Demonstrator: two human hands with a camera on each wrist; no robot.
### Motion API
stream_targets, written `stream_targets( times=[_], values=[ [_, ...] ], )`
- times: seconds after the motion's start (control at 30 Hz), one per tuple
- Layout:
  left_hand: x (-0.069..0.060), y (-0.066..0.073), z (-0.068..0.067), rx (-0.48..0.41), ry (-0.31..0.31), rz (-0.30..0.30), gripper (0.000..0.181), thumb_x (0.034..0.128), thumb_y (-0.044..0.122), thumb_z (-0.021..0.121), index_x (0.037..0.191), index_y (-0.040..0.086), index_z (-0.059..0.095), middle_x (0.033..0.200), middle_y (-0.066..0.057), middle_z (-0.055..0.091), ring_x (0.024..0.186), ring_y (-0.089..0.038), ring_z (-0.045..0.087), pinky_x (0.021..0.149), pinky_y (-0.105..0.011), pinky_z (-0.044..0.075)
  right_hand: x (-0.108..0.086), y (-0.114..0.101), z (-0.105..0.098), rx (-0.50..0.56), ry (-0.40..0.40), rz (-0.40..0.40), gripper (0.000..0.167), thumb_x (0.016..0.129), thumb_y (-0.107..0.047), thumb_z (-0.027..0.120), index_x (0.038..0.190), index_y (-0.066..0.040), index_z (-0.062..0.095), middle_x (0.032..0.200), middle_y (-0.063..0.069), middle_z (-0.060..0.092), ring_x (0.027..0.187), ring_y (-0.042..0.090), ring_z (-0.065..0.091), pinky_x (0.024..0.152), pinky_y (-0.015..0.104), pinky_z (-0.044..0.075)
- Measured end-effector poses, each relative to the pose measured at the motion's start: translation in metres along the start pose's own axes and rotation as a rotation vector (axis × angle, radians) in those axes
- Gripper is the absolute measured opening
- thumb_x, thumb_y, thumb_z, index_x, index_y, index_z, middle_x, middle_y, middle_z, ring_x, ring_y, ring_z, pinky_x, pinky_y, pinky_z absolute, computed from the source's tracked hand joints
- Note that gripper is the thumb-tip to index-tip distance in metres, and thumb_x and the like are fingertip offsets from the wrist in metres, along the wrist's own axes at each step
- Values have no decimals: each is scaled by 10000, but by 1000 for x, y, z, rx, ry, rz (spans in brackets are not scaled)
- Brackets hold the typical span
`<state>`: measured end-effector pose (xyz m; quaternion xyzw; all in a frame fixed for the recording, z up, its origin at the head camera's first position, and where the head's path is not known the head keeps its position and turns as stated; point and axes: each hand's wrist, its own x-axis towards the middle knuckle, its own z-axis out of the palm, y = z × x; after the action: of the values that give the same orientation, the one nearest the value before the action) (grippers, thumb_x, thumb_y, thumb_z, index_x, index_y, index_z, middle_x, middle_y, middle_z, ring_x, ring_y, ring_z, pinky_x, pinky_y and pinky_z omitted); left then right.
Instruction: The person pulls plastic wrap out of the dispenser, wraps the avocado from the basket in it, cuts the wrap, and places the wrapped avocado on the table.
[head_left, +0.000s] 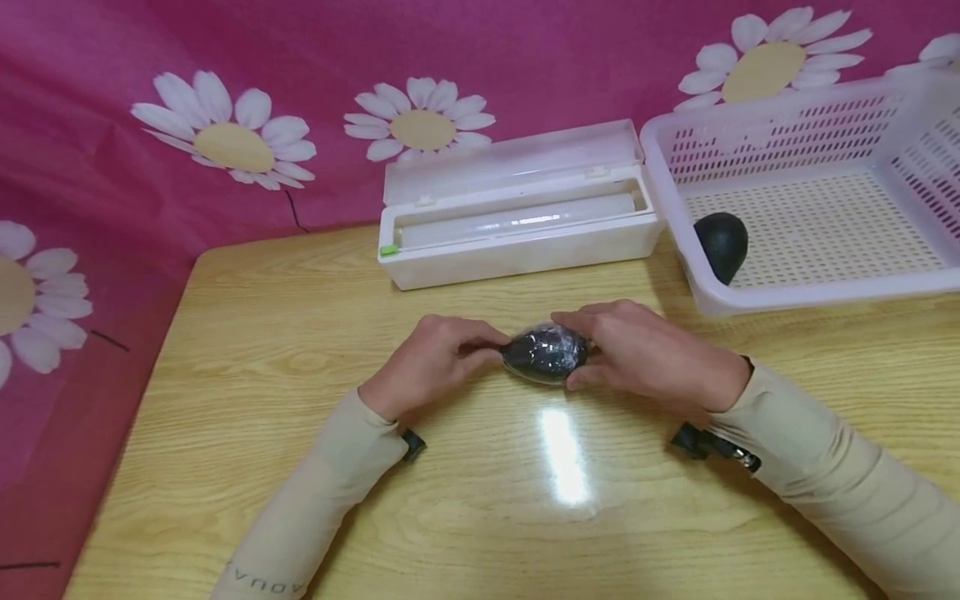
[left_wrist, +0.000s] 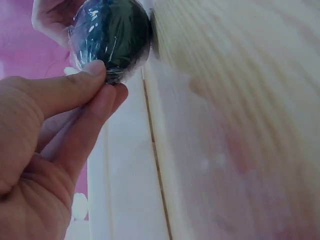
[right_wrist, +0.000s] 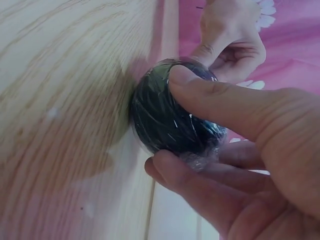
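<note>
A dark avocado [head_left: 542, 354] wrapped in clear cling film lies on its side, low over the table, between both hands. With thumb and fingertips, the left hand [head_left: 438, 358] pinches its narrow left end. The right hand [head_left: 637, 350] holds the wide end, thumb on one side and fingers on the other. In the left wrist view the film on the avocado [left_wrist: 112, 37] is shiny and wrinkled. Loose, bunched film shows at the avocado [right_wrist: 172, 112] by the fingers in the right wrist view.
Behind the hands stands a white cling film box [head_left: 517, 254], lid raised, with a film roll [head_left: 517, 218] inside and a green tab at its left. A pale plastic basket [head_left: 825, 292] at the right contains another dark avocado [head_left: 723, 246]. A pink flowered cloth [head_left: 322, 50] hangs behind the wooden table [head_left: 480, 517].
</note>
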<state>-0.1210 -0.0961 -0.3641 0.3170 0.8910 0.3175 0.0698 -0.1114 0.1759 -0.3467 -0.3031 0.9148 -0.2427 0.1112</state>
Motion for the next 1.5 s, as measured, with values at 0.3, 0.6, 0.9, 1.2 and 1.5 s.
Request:
stream_targets(
  times=[0.3,0.6,0.9,1.2,1.5],
  values=[
    [-4,-7,1,-104,-21,-5,367,930,110,757,1290,67,699,1257,-100,754,1071,-188,764,954,-301,610,2,-1,3,46,-8,35,666,854,-284,860,1441,-121,589,1286,40,723,1130,162,691,1003,422,585],
    [-4,-8,-3,-53,-24,-7,415,924,220,789,1319,129,702,1280,-44,749,1084,-152,747,964,-287,604,8,1,12,9,65,-49,721,875,-326,836,1475,-41,555,1359,110,697,1228,248,686,1051,453,559],
    [-14,-16,-16,-27,-15,-67,397,930,200,783,1312,120,706,1283,-50,747,1100,-157,746,976,-312,602,29,-8,20,-14,86,-113,728,867,-295,845,1464,2,551,1322,159,711,1186,271,705,1015,449,581],
    [-30,-26,-31,11,21,-103,394,909,184,804,1286,105,718,1246,-40,759,1107,-160,742,997,-338,596,54,-29,29,-30,61,-150,698,895,-230,822,1475,17,521,1279,168,731,1088,215,736,906,393,625],
    [-48,-35,-46,30,37,-223,382,919,189,797,1287,129,714,1238,-32,759,1107,-170,740,1016,-377,590,80,-54,38,-54,39,-196,541,925,-164,783,1387,-11,545,1175,129,750,984,203,740,844,386,628]
  ],
)
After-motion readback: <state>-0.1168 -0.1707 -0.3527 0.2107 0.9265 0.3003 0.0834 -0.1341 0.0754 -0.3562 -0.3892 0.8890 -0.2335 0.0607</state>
